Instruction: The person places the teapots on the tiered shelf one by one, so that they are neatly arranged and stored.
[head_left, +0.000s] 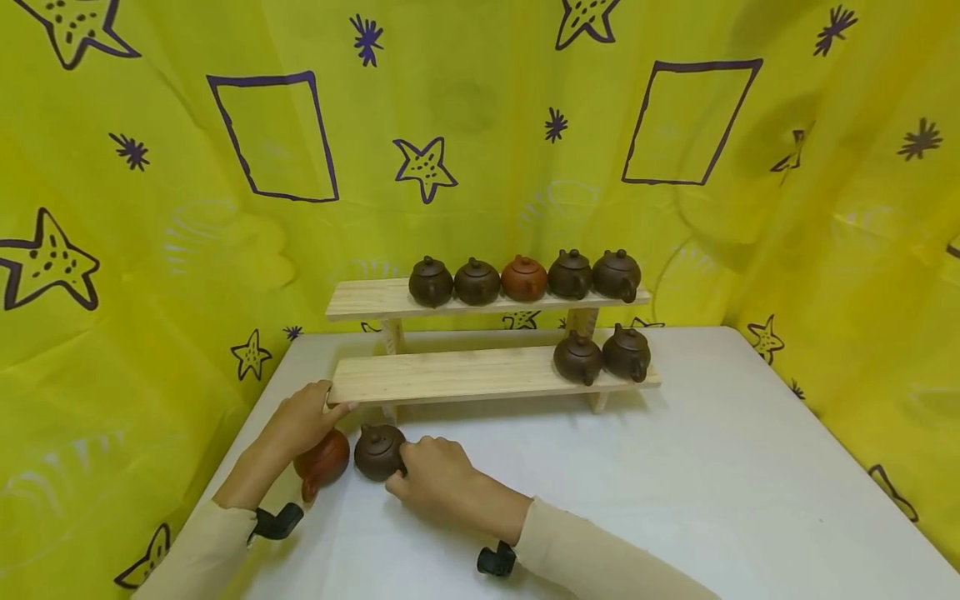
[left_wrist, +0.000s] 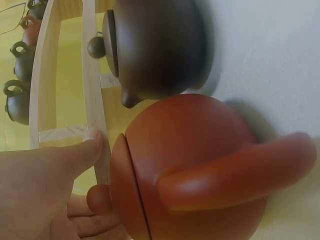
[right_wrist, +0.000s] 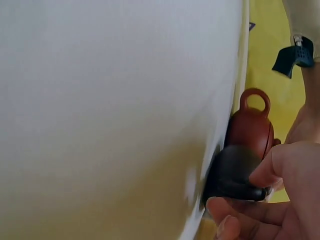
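A dark brown teapot (head_left: 377, 454) stands on the white table in front of the two-tier wooden shelf (head_left: 442, 375). My right hand (head_left: 442, 479) holds it from the right; in the right wrist view, thumb and fingers pinch its handle (right_wrist: 240, 190). Just left of it is a reddish-brown teapot (head_left: 324, 460), its handle toward the front, partly hidden under my left wrist in the head view. My left hand (head_left: 303, 421) grips the left end of the lower tier, with the thumb (left_wrist: 90, 145) along its front edge. Close below that hand is the reddish teapot's lid knob (left_wrist: 99, 199).
On the upper tier stands a row of several teapots, with a reddish one (head_left: 524, 279) among dark ones (head_left: 431, 283). Two dark teapots (head_left: 577, 358) sit at the lower tier's right end. Yellow patterned cloth (head_left: 480, 108) hangs behind and beside the table (head_left: 675, 483).
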